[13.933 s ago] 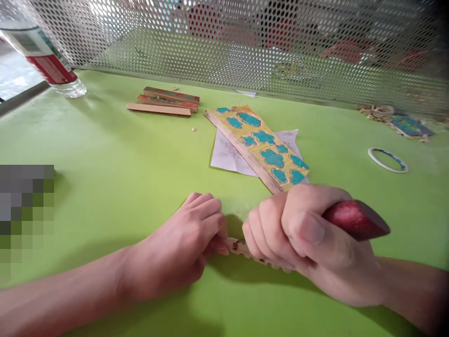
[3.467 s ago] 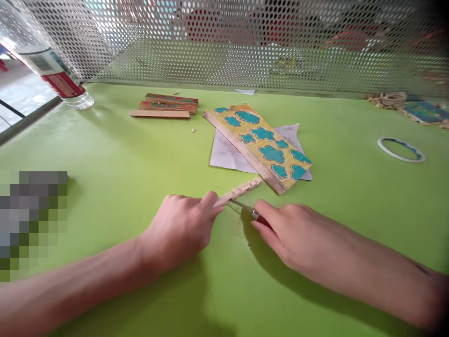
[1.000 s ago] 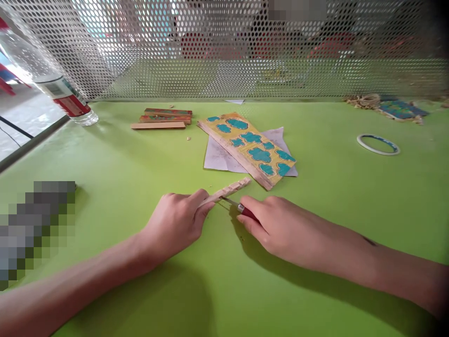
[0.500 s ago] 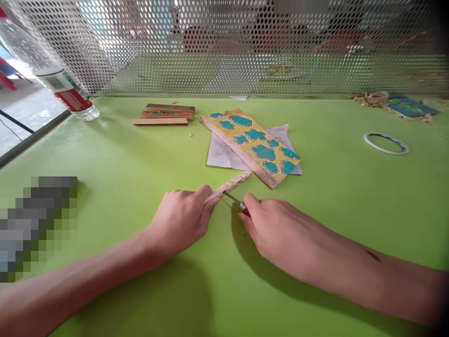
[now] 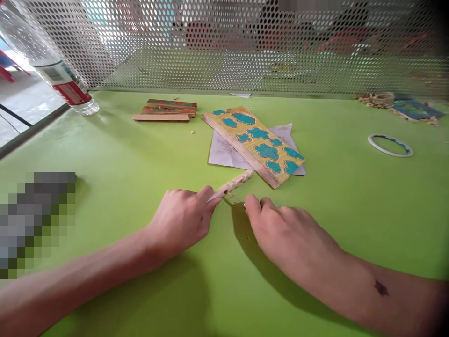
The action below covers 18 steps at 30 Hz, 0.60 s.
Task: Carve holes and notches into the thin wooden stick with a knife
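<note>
A narrow, notched wooden stick is gripped at its lower end by my left hand, closed around it. The stick points up and right, with a small dark hole near my thumb. My right hand is closed on a thin metal tool, whose tip is at the hole; the handle is hidden in my fingers. Just beyond the stick's far end lies a yellow board with blue cloud shapes, on top of a white paper sheet.
Painted wood strips lie at the back. A plastic bottle stands at the back left, before a perforated metal screen. A tape ring and a blue piece with cord lie right. A blurred dark object is at left.
My right hand has rolled over, so the red tool handle seen before is now hidden and more of the forearm mark shows. My left hand and the stick are nearly still.
</note>
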### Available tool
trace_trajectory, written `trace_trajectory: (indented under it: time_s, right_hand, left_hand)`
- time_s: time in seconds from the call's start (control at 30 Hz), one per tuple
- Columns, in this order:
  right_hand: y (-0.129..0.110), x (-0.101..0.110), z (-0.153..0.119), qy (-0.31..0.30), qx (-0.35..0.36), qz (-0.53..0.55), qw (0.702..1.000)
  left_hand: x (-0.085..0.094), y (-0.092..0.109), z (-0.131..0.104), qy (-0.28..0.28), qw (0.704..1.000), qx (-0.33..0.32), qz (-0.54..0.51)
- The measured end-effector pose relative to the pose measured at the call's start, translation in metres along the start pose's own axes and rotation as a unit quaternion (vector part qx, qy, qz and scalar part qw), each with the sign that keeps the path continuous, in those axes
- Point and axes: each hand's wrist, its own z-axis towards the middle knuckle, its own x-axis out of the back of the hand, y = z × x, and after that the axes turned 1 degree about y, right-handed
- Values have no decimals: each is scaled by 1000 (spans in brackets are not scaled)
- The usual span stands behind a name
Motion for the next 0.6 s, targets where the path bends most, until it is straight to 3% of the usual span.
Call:
trace_trajectory:
  time_s: [0.17,0.27,0.47,0.6]
  right_hand:
    - [6,-6,3,10,4,36,999]
    - [15,-6,8,-40,7,113,993]
    - [43,0,21,-149,22,288,946]
    - [41,-1,17,-128,13,295,947]
  left_hand:
    - [1,0,0,1,1000,4,-4]
    - [1,0,0,11,1000,1,-3]
    - [-1,-2,0,27,999,-16,12]
    - [0,-2,0,28,999,-18,11]
